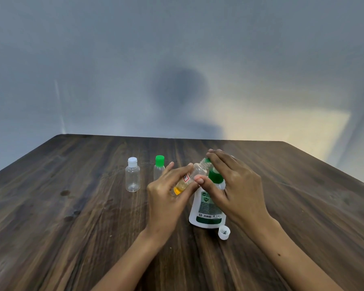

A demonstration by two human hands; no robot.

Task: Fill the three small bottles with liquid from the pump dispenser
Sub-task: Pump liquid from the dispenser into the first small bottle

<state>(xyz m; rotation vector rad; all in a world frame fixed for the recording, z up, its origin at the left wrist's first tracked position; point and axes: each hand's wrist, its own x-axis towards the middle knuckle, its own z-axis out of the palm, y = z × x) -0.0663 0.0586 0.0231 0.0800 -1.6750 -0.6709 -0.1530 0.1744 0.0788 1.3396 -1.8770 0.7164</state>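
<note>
While we work over the dark wood worktop [72,206], the biggest thing on it is the white dispenser [206,208] with its green pump, standing just in front of us. Our right hand [235,185] lies over the pump head, fingers nearly straight, pressing, not gripping. Our left hand [168,194] pinches the open bottle [194,175] between thumb and fingers and holds it tilted, its threaded mouth up at the nozzle. A little orange liquid sits at its low end. We judge this bottle light, thin-walled and smooth, so it is best held round the middle, gently, lest it squeeze or slip. Two more bottles stand farther back to the left, both seemingly empty and capped: the white-capped bottle [132,177] and the green-capped bottle [159,169]. Smallest, a loose white cap [224,232] lies near the dispenser's base.
</note>
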